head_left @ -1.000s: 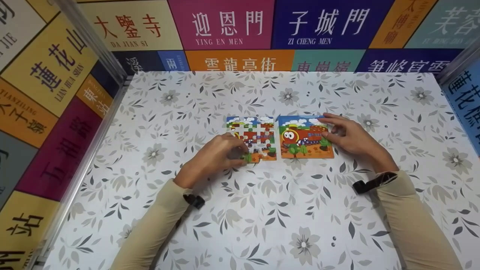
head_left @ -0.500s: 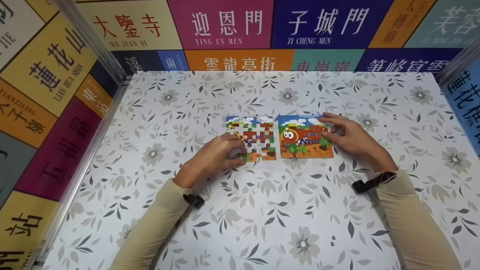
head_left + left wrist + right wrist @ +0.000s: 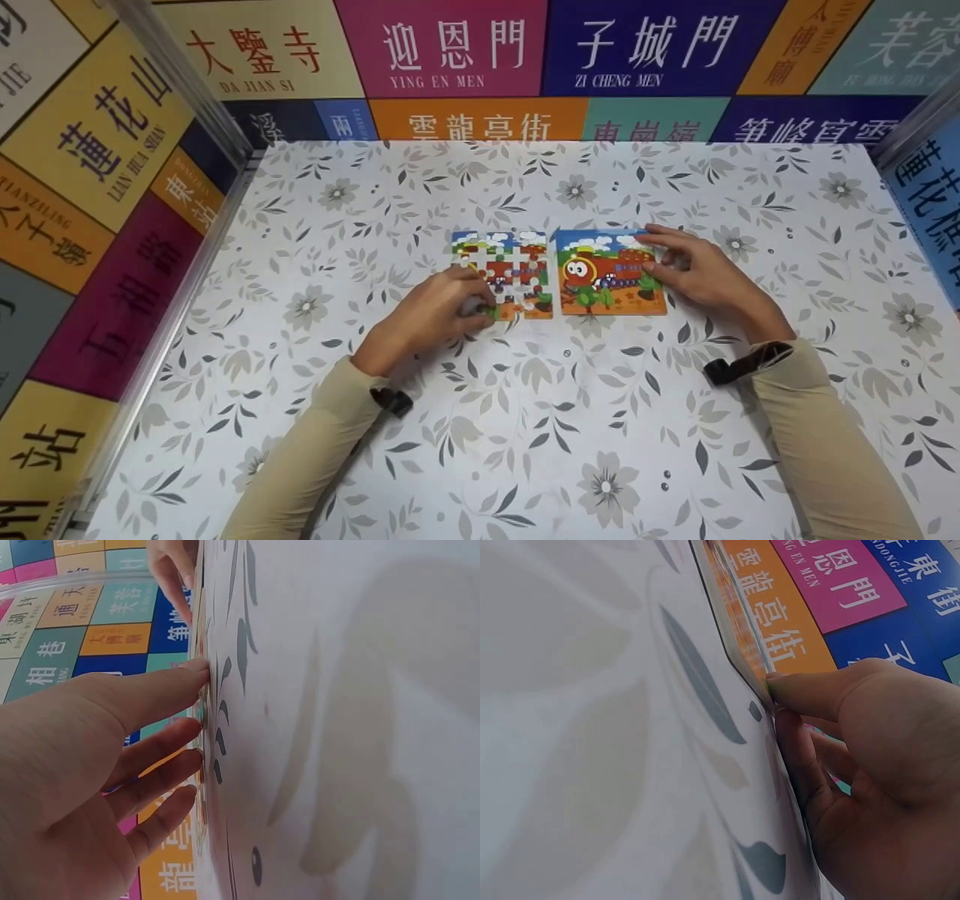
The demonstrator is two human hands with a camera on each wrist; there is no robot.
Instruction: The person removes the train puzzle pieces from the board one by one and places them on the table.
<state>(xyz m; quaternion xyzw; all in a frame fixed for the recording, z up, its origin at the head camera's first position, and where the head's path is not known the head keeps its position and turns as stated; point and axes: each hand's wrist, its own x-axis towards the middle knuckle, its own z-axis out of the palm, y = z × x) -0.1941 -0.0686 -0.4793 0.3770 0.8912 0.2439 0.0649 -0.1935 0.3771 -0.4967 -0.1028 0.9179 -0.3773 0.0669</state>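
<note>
On the table lies a jigsaw puzzle [image 3: 534, 270] of a red train, its pieces set together with pale gaps showing between them. My left hand [image 3: 439, 307] covers its lower left part, thumb at the bottom edge and fingertips on the pieces, holding a piece whose shape is mostly hidden. In the left wrist view the left hand [image 3: 112, 757] has its fingertips low along the thin puzzle edge. Right beside the puzzle is a square picture card [image 3: 600, 281] with the same train. My right hand [image 3: 701, 274] holds its right side; the right wrist view shows the thumb [image 3: 810, 694] against its edge.
A white tablecloth [image 3: 480, 435] with grey leaves and flowers covers the table. Colourful panels [image 3: 457, 56] with large lettering stand along the back and both sides. Each wrist wears a black strap; the left strap [image 3: 391, 401] sits at the sleeve cuff.
The bottom middle piece, which jutted below the others, now lies nearly level with its neighbours. My left thumb has shifted slightly upward and to the right. The right hand and card stay put.
</note>
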